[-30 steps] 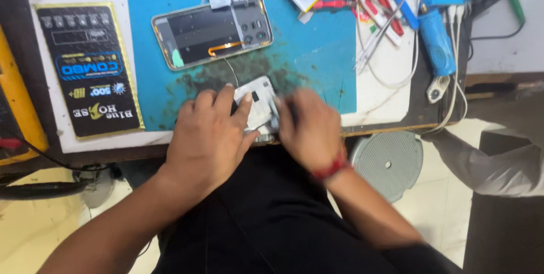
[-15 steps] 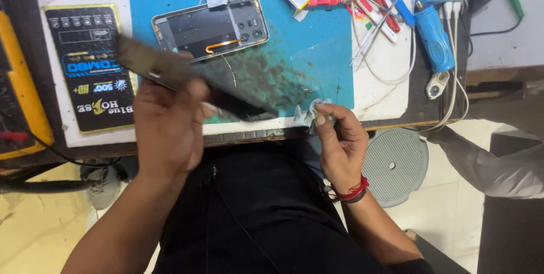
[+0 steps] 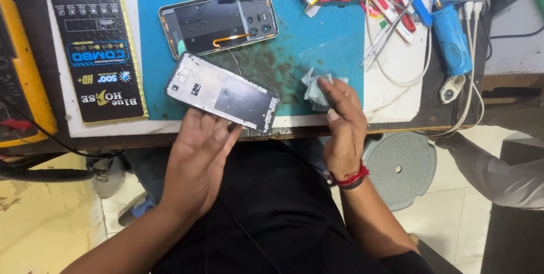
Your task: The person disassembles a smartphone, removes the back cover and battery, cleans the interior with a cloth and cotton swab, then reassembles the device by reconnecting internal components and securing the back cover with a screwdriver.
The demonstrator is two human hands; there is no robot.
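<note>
1. Head view: the left hand (image 3: pixel 198 163) lies palm up and open at the table edge, and a phone frame (image 3: pixel 222 91) rests on its fingertips; the hand supports it from below, it does not clench it.
2. The phone frame is tilted, its long side going from 10 o'clock to 4 o'clock, and its lower end reaches over the front edge of the blue mat (image 3: pixel 334 41).
3. The right hand (image 3: pixel 343 121) presses a small pale cloth (image 3: pixel 313 88) onto the mat with its fingers; the cloth is crumpled under the fingertips, just at 3 o'clock from the phone frame.
4. A red band (image 3: pixel 350 178) sits on the right wrist.
5. At 12 o'clock from the phone frame, a second opened phone (image 3: pixel 218 22) lies flat on the mat, near but not touching.
6. At 9 o'clock lies a black printed package (image 3: pixel 96 58); at 2 o'clock are a blue tool (image 3: pixel 450 41) and white cables (image 3: pixel 396 75).
</note>
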